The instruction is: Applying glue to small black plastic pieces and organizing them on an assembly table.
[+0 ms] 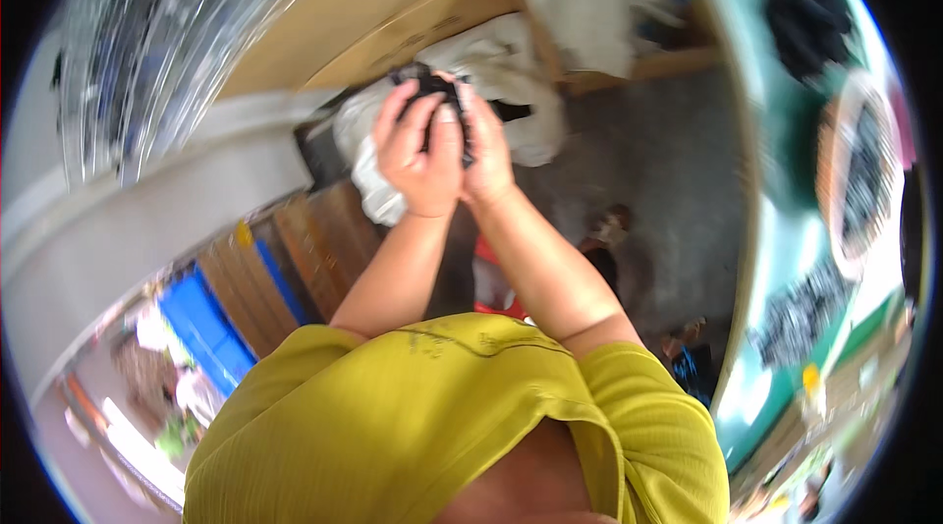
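Black fabric (432, 87), small, dark and bunched, sat pinched between both of our raised hands, near the top middle of the view and in front of a white plastic bag (511, 72).

Far left, we saw crinkled clear plastic sheeting (167, 33) over a pale curved surface. Below it lay wooden planks (295, 259) and something bright blue (211, 328).

Moving inward, our left hand (417, 156) was curled around the near side of the cloth, fingers folded over it in a closed hold. Our right hand (481, 146) pressed against it, fingers also wrapped shut on the same bundle. Most of the piece was hidden inside our palms, so we could not tell its shape. Our yellow-green sleeves (393, 406) filled the lower part of the view.

Behind the hands leaned flat cardboard (393, 3). Right of them stretched a grey floor (668, 180), then a teal surface (776, 131) with dark patches.

We judged that the cloth could slip loose, since only a small edge showed above our fingers, and that a dropped piece might vanish among the bag's folds.
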Demonstrator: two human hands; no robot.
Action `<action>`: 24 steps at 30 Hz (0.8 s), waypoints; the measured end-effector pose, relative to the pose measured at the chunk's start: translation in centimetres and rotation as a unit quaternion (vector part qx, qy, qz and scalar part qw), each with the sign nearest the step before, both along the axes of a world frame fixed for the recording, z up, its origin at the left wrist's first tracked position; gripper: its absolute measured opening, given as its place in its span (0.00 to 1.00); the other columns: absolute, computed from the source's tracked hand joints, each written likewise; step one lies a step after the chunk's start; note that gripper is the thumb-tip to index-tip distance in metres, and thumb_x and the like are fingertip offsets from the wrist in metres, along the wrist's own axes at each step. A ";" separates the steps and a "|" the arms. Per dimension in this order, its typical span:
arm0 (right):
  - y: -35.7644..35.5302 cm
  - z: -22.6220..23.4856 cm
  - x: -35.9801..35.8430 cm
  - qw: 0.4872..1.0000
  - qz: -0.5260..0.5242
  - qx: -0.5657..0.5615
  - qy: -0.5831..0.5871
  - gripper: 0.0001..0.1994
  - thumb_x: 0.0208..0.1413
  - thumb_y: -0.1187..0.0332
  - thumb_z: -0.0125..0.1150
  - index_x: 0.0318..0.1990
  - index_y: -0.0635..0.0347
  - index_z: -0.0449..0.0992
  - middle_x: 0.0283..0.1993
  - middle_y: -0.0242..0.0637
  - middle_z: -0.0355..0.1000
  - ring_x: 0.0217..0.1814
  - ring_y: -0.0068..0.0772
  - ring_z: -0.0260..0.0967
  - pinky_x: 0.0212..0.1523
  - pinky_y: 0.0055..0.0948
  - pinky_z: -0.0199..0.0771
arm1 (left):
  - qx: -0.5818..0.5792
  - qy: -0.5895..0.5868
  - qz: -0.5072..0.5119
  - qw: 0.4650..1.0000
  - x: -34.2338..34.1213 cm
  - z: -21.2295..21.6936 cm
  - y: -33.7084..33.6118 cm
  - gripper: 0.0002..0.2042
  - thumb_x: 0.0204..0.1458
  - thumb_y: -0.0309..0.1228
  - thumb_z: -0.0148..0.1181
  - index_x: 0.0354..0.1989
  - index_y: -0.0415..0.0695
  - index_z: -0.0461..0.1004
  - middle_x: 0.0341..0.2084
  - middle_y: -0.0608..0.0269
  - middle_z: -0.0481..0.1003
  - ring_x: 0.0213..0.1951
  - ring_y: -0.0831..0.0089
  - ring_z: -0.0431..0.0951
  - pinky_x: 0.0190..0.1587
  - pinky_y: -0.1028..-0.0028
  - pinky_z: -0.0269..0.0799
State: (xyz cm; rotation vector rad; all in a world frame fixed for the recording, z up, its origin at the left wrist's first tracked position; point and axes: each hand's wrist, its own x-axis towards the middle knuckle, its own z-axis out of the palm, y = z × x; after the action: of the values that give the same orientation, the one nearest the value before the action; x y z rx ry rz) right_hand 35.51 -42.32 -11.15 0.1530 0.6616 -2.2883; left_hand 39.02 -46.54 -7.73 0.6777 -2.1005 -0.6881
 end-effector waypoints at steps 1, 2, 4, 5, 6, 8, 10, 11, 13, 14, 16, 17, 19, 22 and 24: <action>1.3 2.0 -1.7 0.999 -0.023 -0.037 -0.006 0.19 0.63 0.61 0.45 0.53 0.66 0.70 0.50 0.39 0.71 0.51 0.28 0.67 0.55 0.25 0.65 | 0.016 0.032 -0.038 0.999 -2.0 1.8 1.1 0.07 0.46 0.24 0.60 0.33 0.37 0.79 0.41 0.50 0.75 0.42 0.60 0.76 0.48 0.66 0.71; 3.0 4.1 -3.4 0.998 -0.033 -0.059 -0.015 0.20 0.63 0.60 0.45 0.53 0.67 0.70 0.50 0.38 0.71 0.51 0.27 0.67 0.54 0.25 0.65 | 0.009 0.058 -0.072 0.996 -3.9 3.7 2.4 0.07 0.47 0.24 0.60 0.33 0.37 0.79 0.41 0.50 0.75 0.42 0.60 0.76 0.48 0.66 0.71; 5.8 8.3 -6.6 0.993 -0.092 -0.019 0.069 0.21 0.62 0.58 0.46 0.53 0.68 0.70 0.50 0.39 0.70 0.51 0.28 0.66 0.55 0.27 0.64 | -0.026 0.096 -0.131 0.986 -7.1 7.6 4.6 0.07 0.47 0.25 0.59 0.33 0.37 0.79 0.41 0.49 0.75 0.42 0.60 0.76 0.47 0.66 0.72; 7.2 10.5 -8.0 0.989 -0.127 -0.020 0.078 0.21 0.62 0.58 0.45 0.53 0.68 0.70 0.50 0.40 0.70 0.51 0.29 0.66 0.55 0.27 0.64 | -0.026 0.134 -0.170 0.976 -8.8 9.5 5.9 0.07 0.47 0.26 0.60 0.33 0.37 0.79 0.41 0.49 0.75 0.41 0.59 0.77 0.45 0.66 0.73; 9.3 12.4 -9.5 0.980 -0.150 0.015 0.130 0.22 0.62 0.58 0.45 0.52 0.68 0.70 0.51 0.41 0.70 0.52 0.30 0.66 0.56 0.28 0.63 | -0.038 0.162 -0.203 0.965 -10.4 11.2 7.5 0.07 0.46 0.26 0.60 0.33 0.38 0.79 0.41 0.49 0.75 0.40 0.59 0.77 0.45 0.66 0.73; 13.4 15.7 -11.7 0.951 -0.228 0.040 0.205 0.21 0.63 0.59 0.40 0.52 0.69 0.69 0.52 0.41 0.68 0.54 0.31 0.64 0.58 0.30 0.61 | -0.044 0.220 -0.254 0.941 -13.6 14.0 11.0 0.07 0.44 0.26 0.62 0.32 0.38 0.79 0.40 0.49 0.75 0.40 0.59 0.77 0.44 0.66 0.73; 18.4 18.2 -14.1 0.935 -0.270 -0.020 0.230 0.22 0.63 0.59 0.38 0.53 0.68 0.68 0.52 0.40 0.67 0.55 0.32 0.62 0.59 0.30 0.59 | -0.030 0.262 -0.293 0.919 -16.8 16.0 15.7 0.08 0.42 0.26 0.63 0.31 0.39 0.79 0.39 0.50 0.75 0.39 0.61 0.77 0.43 0.67 0.73; 20.7 19.1 -15.3 0.940 -0.268 -0.079 0.197 0.22 0.63 0.59 0.37 0.54 0.67 0.67 0.53 0.41 0.66 0.56 0.32 0.62 0.60 0.30 0.58 | -0.001 0.270 -0.308 0.912 -18.3 16.6 17.8 0.08 0.41 0.26 0.63 0.31 0.39 0.79 0.39 0.51 0.76 0.39 0.61 0.77 0.43 0.67 0.73; 24.7 19.8 -17.6 0.922 -0.336 -0.050 0.188 0.21 0.64 0.58 0.38 0.53 0.65 0.68 0.52 0.41 0.67 0.55 0.31 0.63 0.58 0.30 0.61 | 0.024 0.302 -0.332 0.893 -21.2 16.9 22.1 0.07 0.42 0.27 0.64 0.31 0.40 0.80 0.38 0.51 0.76 0.39 0.62 0.77 0.44 0.69 0.72; 26.6 19.9 -18.8 0.916 -0.343 -0.004 0.207 0.21 0.64 0.58 0.40 0.52 0.65 0.69 0.50 0.40 0.69 0.52 0.30 0.65 0.56 0.28 0.63 | 0.043 0.300 -0.329 0.894 -22.4 16.6 24.1 0.07 0.42 0.28 0.64 0.30 0.41 0.80 0.38 0.52 0.76 0.39 0.63 0.77 0.44 0.70 0.72; 29.6 19.4 -21.0 0.911 -0.340 0.060 0.223 0.19 0.64 0.59 0.43 0.49 0.66 0.71 0.45 0.38 0.71 0.47 0.28 0.68 0.50 0.25 0.67 | 0.110 0.287 -0.328 0.893 -24.9 15.6 27.5 0.07 0.45 0.29 0.63 0.31 0.40 0.80 0.36 0.54 0.77 0.38 0.63 0.77 0.44 0.71 0.72; 30.6 18.9 -22.1 0.914 -0.344 0.105 0.189 0.17 0.63 0.60 0.46 0.48 0.66 0.72 0.42 0.36 0.72 0.44 0.26 0.69 0.47 0.22 0.69 | 0.151 0.279 -0.330 0.889 -26.0 14.8 28.6 0.07 0.46 0.29 0.63 0.31 0.39 0.80 0.35 0.55 0.78 0.38 0.63 0.78 0.44 0.71 0.72; 31.8 17.8 -23.9 0.894 -0.364 0.185 0.185 0.14 0.58 0.66 0.57 0.46 0.69 0.75 0.41 0.36 0.74 0.39 0.23 0.70 0.40 0.19 0.70 | 0.253 0.185 -0.301 0.900 -27.5 13.3 29.7 0.06 0.47 0.28 0.62 0.30 0.38 0.79 0.31 0.55 0.78 0.36 0.64 0.78 0.43 0.70 0.72; 33.6 17.0 -25.3 0.831 -0.344 0.402 0.172 0.14 0.51 0.65 0.64 0.41 0.68 0.79 0.35 0.35 0.76 0.32 0.21 0.69 0.34 0.21 0.71 | 0.212 0.131 -0.297 0.922 -28.2 11.5 29.5 0.07 0.47 0.28 0.60 0.29 0.37 0.79 0.32 0.53 0.79 0.35 0.65 0.79 0.40 0.71 0.73; 34.6 17.2 -25.5 0.816 -0.286 0.467 0.187 0.14 0.50 0.65 0.65 0.41 0.66 0.79 0.34 0.35 0.76 0.31 0.20 0.69 0.33 0.21 0.70 | 0.221 0.085 -0.312 0.920 -28.1 11.2 28.7 0.07 0.47 0.28 0.60 0.31 0.37 0.79 0.33 0.53 0.79 0.36 0.65 0.79 0.40 0.71 0.73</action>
State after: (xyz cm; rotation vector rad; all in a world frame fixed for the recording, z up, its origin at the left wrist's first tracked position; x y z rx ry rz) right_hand 9.97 -7.76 6.06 0.4079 2.1728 -2.3159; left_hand 10.92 -17.85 3.51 0.1420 -2.0049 -1.5507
